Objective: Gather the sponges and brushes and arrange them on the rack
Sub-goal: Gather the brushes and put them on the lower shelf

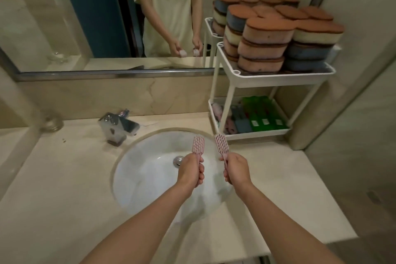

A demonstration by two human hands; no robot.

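A: Where are the brushes right now?

B: Both are held bristles-up over the white sink basin (147, 178). The left hand (191, 169) has its fingers curled round the handle of the left-hand brush (198, 144), which is pink. The right hand (236, 170) grasps the matching right-hand brush (221, 146) the same way.

A: And the rack?

B: The white rack (278, 76) stands on the counter to the right of the basin. Its top shelf is stacked high with sponges (270, 34). The lower shelf (252, 134) holds green packs (263, 113) and some pink and blue pieces.

A: What could go wrong?

B: The top shelf looks full, so nudging a brush in there could topple a stack. The lower shelf is crowded too, and a brush head might catch a post. A slackened grip here would drop a brush into the basin
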